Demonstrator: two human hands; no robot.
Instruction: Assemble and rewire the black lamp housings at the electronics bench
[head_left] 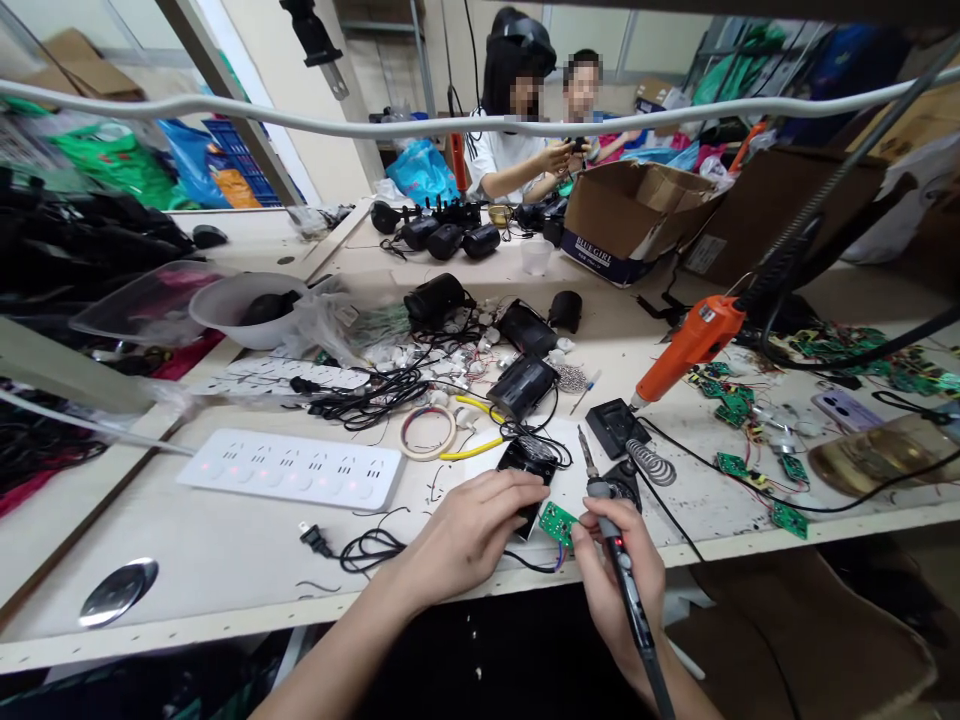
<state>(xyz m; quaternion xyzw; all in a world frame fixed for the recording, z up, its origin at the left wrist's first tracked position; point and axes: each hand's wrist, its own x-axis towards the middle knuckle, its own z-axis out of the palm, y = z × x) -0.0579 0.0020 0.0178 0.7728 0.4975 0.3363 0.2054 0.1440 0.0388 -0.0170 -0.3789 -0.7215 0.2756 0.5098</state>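
- Soldering iron [627,583] and green board [556,522] are held in the right grip [602,588]
- Left grip [466,530] partly hides a black case [526,461]; I cannot tell its hold

Green circuit board [556,523]: small, tilted, dotted with parts, sits against the thumb of the right grip [606,588], trails a bluish wire. Soldering iron [621,560]: slim, dark, glows red at one light, slants tip-away through that grip. Black housing [527,461]: lies partly hidden beneath the left grip [469,530].
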